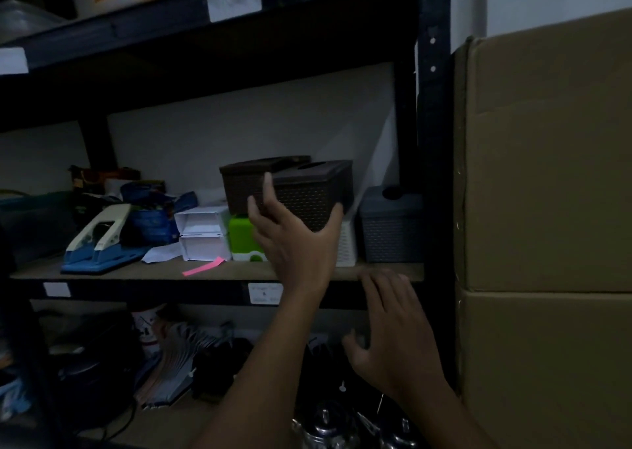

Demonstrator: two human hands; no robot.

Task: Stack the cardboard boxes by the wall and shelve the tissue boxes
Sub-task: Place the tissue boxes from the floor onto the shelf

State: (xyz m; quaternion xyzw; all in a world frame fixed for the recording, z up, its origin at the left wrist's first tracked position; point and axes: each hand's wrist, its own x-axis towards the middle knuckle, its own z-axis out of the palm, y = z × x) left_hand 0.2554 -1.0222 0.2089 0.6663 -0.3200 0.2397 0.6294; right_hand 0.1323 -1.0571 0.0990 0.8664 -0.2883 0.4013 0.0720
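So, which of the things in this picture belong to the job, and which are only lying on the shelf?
Belong to the job:
- dark brown tissue box, gripped by the left hand
- second brown tissue box behind it
- grey tissue box
- stacked cardboard boxes by the wall

Just lying about:
- hole punch
- pink paper strip
- white paper boxes
- green box

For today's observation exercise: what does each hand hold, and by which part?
The left hand grips the front dark brown tissue box by its lower front side. The right hand holds nothing.
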